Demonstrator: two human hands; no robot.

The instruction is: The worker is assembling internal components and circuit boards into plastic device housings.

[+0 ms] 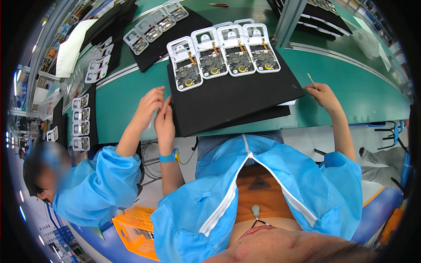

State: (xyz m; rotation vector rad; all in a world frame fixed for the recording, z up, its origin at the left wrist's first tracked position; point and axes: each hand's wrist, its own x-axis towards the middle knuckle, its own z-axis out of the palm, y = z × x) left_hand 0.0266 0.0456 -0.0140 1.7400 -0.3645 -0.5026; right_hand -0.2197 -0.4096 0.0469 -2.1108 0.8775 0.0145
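A black foam sheet (237, 94) lies on a stack of similar sheets in front of me. Along its far side sits a row of white plastic housings (186, 55) with grey circuit boards, orange ribbon cables and round yellow parts. My left hand (165, 120), with a blue wrist strap (166, 158), is beside the sheet's left edge, fingers stretched out; whether it touches the edge I cannot tell. Off the sheet's right corner, my right hand (323, 96) pinches a thin pale stick (312, 80), its tip pointing up.
A co-worker's hand (151, 103) is close to my left hand. More housings lie on black sheets farther left (151, 33) and beside the co-worker (81, 115). A metal post (289, 24) rises behind the stack. The green bench (342, 70) extends right. An orange box (136, 230) stands below.
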